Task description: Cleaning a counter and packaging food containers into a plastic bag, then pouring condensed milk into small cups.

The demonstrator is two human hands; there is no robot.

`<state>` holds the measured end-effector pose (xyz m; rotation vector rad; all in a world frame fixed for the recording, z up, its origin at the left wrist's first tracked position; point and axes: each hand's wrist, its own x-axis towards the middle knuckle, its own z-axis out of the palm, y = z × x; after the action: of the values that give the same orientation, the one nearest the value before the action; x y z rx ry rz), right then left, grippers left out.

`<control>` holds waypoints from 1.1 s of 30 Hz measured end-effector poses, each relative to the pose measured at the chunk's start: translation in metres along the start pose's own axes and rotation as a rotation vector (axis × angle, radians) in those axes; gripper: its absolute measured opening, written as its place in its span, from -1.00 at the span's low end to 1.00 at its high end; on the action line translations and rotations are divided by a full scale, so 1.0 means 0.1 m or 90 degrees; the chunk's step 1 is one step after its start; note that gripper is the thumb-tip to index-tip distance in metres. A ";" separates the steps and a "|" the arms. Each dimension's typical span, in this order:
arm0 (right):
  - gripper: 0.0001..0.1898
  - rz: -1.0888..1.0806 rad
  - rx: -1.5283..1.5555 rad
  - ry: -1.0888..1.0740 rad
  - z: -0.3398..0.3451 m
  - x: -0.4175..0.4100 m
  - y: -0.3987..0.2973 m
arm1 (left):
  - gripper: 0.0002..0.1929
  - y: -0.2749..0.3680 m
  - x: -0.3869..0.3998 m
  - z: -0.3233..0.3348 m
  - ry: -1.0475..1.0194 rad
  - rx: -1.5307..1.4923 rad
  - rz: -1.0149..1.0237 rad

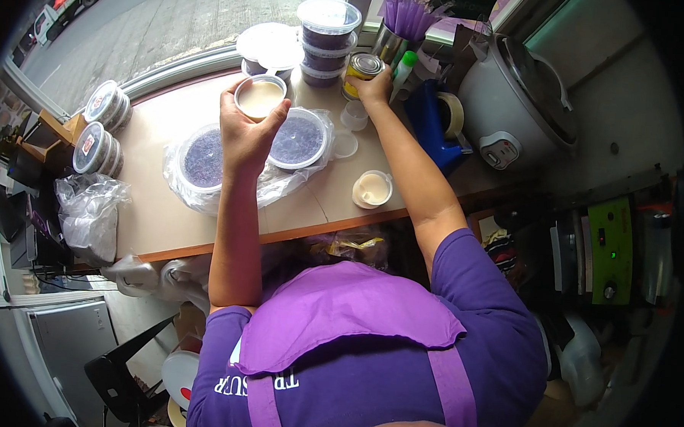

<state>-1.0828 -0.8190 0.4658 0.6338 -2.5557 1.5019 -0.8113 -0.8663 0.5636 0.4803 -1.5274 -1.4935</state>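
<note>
My left hand (243,135) holds up a small clear plastic cup (260,98) of cream-coloured contents, above two round tubs of purple food. One tub (298,137) lies right of my wrist and the other tub (200,160) is partly behind my forearm; clear plastic wrap surrounds both. At the back of the counter, my right hand (375,90) grips a tin can (364,67) with a yellow label. Just below that hand are a small clear cup (355,114) and a clear round lid (345,144). Another cream-filled cup (373,189) stands near the counter's front edge.
Stacked purple-filled tubs (326,47) stand by the window. Right of the can are a green-capped bottle (404,68), a blue tape dispenser (431,126) and a rice cooker (518,101). Lidded tubs (97,148) and a plastic bag (90,219) occupy the counter's left end.
</note>
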 end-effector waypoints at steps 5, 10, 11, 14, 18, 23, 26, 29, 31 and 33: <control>-0.25 -0.210 -0.170 0.067 -0.46 -0.34 -0.38 | -0.37 0.04 -0.09 0.12 -0.046 -0.025 -0.021; -0.46 0.231 0.683 -0.485 -1.07 -0.60 -0.88 | -0.34 -0.03 -0.17 0.39 -0.162 -0.039 -0.028; -0.46 0.234 0.684 -0.475 -1.18 -0.63 -0.93 | -0.33 -0.05 -0.20 0.46 -0.180 -0.038 -0.030; -0.56 0.068 0.653 -0.477 -1.42 -0.65 -0.93 | -0.33 -0.11 -0.28 0.63 -0.238 -0.019 -0.013; -0.76 -0.089 0.442 -0.481 -1.57 -0.84 -0.83 | -0.36 -0.23 -0.37 0.79 -0.306 -0.051 -0.024; -0.49 0.052 0.360 -0.434 -1.54 -0.94 -0.57 | -0.38 -0.33 -0.48 0.88 -0.339 -0.015 -0.018; -0.51 0.292 0.407 -0.565 -1.58 -0.99 -0.54 | -0.34 -0.45 -0.49 0.91 -0.358 -0.034 -0.024; -0.56 0.313 0.437 -0.577 -1.59 -1.01 -0.45 | -0.44 -0.55 -0.51 0.94 -0.359 -0.182 -0.143; -0.66 0.299 0.467 -0.563 -1.57 -1.02 -0.39 | -0.54 -0.58 -0.48 0.99 -0.322 -0.345 -0.290; -0.67 0.286 0.470 -0.513 -1.55 -1.04 -0.33 | -0.60 -0.59 -0.43 0.98 -0.293 -0.281 -0.446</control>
<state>-0.9922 -0.6696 0.5395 0.9232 -2.7058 2.9088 -0.8873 -0.7870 0.5095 0.4451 -1.3497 -2.5587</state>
